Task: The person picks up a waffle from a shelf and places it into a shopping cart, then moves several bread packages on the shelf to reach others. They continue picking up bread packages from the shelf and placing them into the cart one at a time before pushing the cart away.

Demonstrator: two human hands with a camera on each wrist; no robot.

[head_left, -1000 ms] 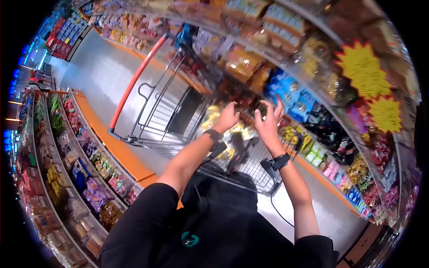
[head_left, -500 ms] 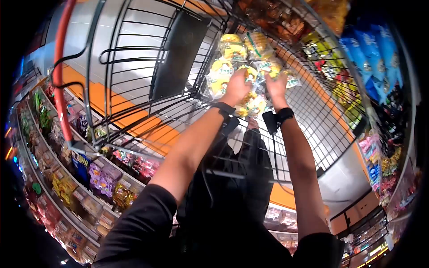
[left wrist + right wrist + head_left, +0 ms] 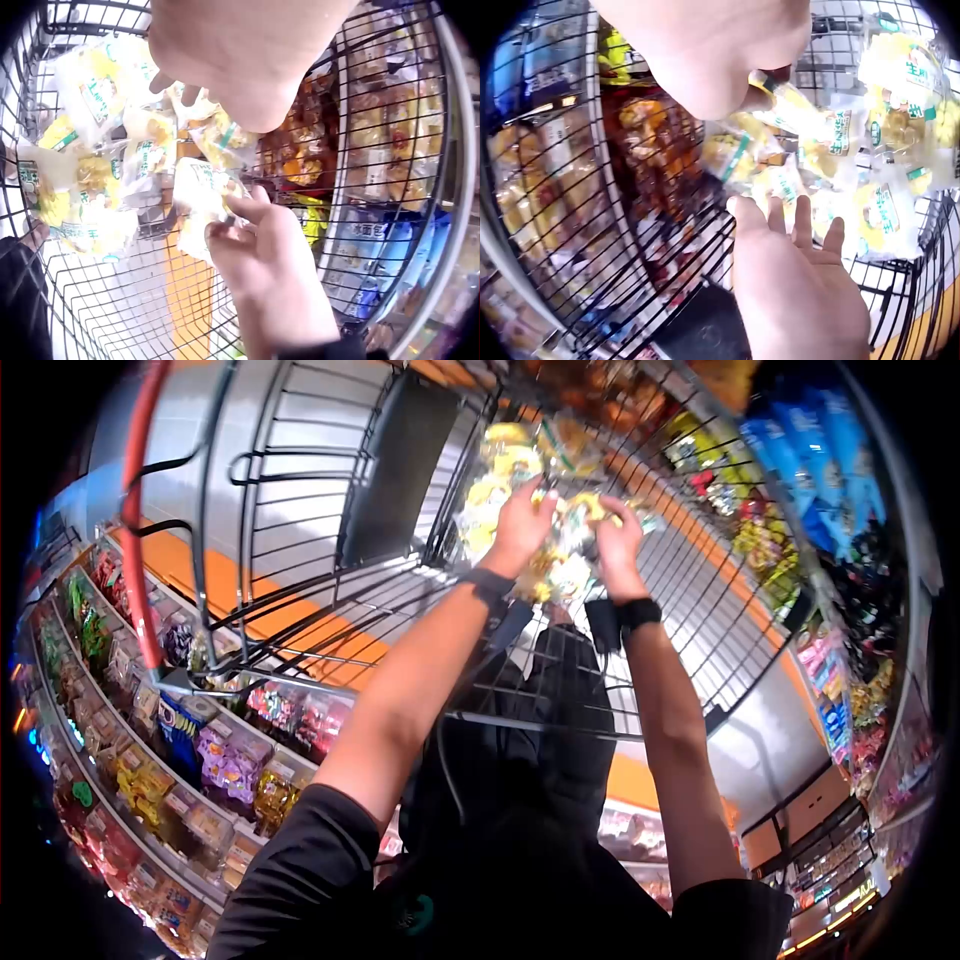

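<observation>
Right wrist view: left hand unclenched, straight-fingered, beside packets; right hand curled near them, grip unclear

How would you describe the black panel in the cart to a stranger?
In the head view, find the wire shopping cart. Between its red handle and the yellow packets is the black panel, solid where the cart is open wire.

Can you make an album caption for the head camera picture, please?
Left hand and right hand among yellow packets in a wire shopping cart, near store shelves.
</observation>
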